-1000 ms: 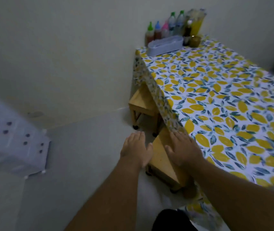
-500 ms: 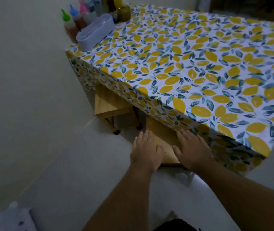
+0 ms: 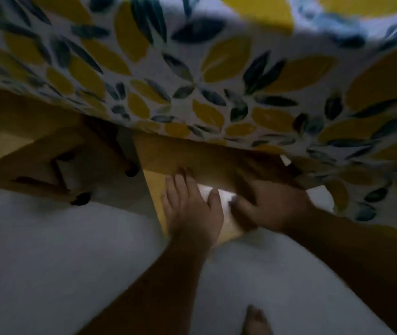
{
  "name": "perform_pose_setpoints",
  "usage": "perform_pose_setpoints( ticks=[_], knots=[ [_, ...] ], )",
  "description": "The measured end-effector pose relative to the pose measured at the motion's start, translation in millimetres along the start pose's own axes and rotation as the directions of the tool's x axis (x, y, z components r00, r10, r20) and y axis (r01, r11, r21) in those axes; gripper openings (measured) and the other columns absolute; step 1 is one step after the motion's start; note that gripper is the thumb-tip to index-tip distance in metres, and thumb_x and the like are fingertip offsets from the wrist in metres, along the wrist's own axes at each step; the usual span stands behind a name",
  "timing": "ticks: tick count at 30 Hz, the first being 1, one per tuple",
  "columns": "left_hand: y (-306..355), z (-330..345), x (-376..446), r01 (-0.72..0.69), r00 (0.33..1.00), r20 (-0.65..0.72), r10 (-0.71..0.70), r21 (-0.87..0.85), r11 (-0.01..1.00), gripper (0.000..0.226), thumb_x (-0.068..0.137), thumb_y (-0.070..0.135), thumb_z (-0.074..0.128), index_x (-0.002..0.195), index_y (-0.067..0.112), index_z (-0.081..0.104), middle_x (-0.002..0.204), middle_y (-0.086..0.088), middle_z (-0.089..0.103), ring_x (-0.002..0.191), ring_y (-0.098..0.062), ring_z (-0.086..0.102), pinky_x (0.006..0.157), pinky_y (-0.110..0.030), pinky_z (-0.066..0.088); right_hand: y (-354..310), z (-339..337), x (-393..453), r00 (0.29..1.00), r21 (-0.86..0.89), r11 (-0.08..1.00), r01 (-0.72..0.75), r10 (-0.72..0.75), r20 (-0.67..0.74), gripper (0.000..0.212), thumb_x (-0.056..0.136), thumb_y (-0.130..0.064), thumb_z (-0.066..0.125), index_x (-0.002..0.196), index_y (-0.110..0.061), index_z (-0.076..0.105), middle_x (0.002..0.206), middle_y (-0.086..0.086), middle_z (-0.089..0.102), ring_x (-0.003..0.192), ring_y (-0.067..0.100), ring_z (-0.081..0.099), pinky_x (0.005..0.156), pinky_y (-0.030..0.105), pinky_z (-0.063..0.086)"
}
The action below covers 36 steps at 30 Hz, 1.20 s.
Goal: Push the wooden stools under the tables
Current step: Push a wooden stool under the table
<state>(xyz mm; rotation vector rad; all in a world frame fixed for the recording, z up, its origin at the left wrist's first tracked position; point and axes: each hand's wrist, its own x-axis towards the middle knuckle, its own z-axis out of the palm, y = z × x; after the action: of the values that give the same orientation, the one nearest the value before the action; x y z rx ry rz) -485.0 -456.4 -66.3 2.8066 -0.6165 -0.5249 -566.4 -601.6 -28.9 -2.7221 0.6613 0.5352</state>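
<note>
The picture is blurred and dim. A wooden stool (image 3: 168, 158) stands partly under the table, whose lemon-leaf cloth (image 3: 216, 76) fills the top of the view. My left hand (image 3: 190, 209) lies flat on the stool's near edge, fingers spread. My right hand (image 3: 270, 204) presses on the seat beside it, under the hanging cloth. A second wooden stool (image 3: 47, 155) stands to the left, further under the table, its dark feet showing.
Pale floor (image 3: 59, 262) spreads across the lower half. A bare foot (image 3: 255, 320) shows at the bottom edge. The cloth hangs low over the stools on the right.
The view has dropped much closer to the table edge and stools. Both hands stay on the near stool, which now sits further beneath the cloth.
</note>
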Motion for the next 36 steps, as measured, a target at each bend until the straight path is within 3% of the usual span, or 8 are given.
perform_pose_setpoints(
  ticks=[3,5,8,12,17,21,30,36],
  knots=[
    [-5,31,-3,-0.043,0.984,-0.171,0.053,0.063,0.997,0.083,0.09,0.055,0.036,0.154,0.002,0.028,0.16,-0.018,0.029,0.149,-0.034,0.02,0.121,-0.05,0.01,17,30,41,0.988,0.053,0.992,-0.112,0.117,-0.104,0.086,0.086,-0.074,0.037,0.156,-0.046,-0.005,0.168,-0.008,0.001,0.154,0.026,0.002,0.123,0.054,0.012],
    [-9,36,-1,-0.074,0.973,-0.213,0.092,0.093,0.993,0.083,0.088,0.054,0.037,0.152,0.001,0.03,0.158,-0.019,0.032,0.147,-0.037,0.025,0.12,-0.052,0.012,22,46,41,0.973,0.063,0.993,-0.104,0.114,-0.202,0.086,0.084,-0.076,0.032,0.157,-0.045,-0.003,0.168,-0.008,0.004,0.154,0.026,0.002,0.123,0.054,0.014],
    [-12,33,4,-0.107,0.974,-0.185,0.13,0.13,0.986,0.085,0.087,0.054,0.037,0.153,0.0,0.029,0.159,-0.02,0.031,0.146,-0.039,0.025,0.12,-0.054,0.012,23,51,37,0.965,0.085,0.994,-0.073,0.092,-0.244,0.084,0.088,-0.071,0.036,0.159,-0.039,0.005,0.169,-0.006,0.004,0.155,0.022,0.0,0.126,0.042,0.005],
    [-22,19,25,-0.282,0.949,-0.09,0.304,0.2,0.938,0.089,0.088,0.058,0.036,0.157,0.004,0.018,0.162,-0.017,0.024,0.149,-0.036,0.018,0.121,-0.053,0.01,12,57,30,0.933,0.119,0.975,-0.187,0.214,-0.288,0.085,0.088,-0.07,0.029,0.16,-0.033,0.006,0.17,-0.003,0.002,0.155,0.022,-0.004,0.124,0.039,-0.001],
    [-31,3,55,-0.488,0.869,0.036,0.494,0.238,0.84,0.091,0.087,0.065,0.032,0.158,0.011,0.014,0.166,-0.01,0.015,0.152,-0.03,0.01,0.123,-0.049,0.006,-11,74,5,0.857,0.129,0.917,-0.377,0.398,-0.326,0.085,0.09,-0.067,0.029,0.159,-0.018,0.021,0.163,0.012,0.025,0.153,0.031,0.012,0.124,0.045,0.014],
    [-29,1,56,-0.502,0.861,0.027,0.508,0.216,0.838,0.091,0.085,0.065,0.034,0.158,0.013,0.018,0.166,-0.008,0.017,0.152,-0.028,0.013,0.123,-0.048,0.009,-14,73,-1,0.861,0.092,0.918,-0.386,0.394,-0.321,0.084,0.09,-0.066,0.034,0.156,-0.015,0.027,0.156,0.016,0.034,0.146,0.036,0.023,0.12,0.05,0.023],
    [-30,0,55,-0.5,0.861,-0.001,0.509,0.192,0.845,0.091,0.083,0.065,0.039,0.157,0.015,0.021,0.163,-0.006,0.023,0.15,-0.027,0.016,0.123,-0.045,0.01,-19,70,-1,0.848,0.127,0.904,-0.409,0.428,-0.312,0.083,0.09,-0.065,0.035,0.157,-0.017,0.025,0.159,0.013,0.032,0.146,0.033,0.02,0.121,0.049,0.02],
    [-54,-28,43,-0.409,0.912,-0.035,0.409,0.01,0.913,0.082,0.085,0.058,0.039,0.154,0.014,0.029,0.161,-0.004,0.029,0.15,-0.023,0.016,0.124,-0.042,0.006,-76,52,-7,0.907,0.12,0.934,-0.335,0.355,-0.228,0.081,0.087,-0.065,0.03,0.154,-0.021,0.031,0.161,0.008,0.033,0.146,0.03,0.029,0.118,0.048,0.024]
  ],
)
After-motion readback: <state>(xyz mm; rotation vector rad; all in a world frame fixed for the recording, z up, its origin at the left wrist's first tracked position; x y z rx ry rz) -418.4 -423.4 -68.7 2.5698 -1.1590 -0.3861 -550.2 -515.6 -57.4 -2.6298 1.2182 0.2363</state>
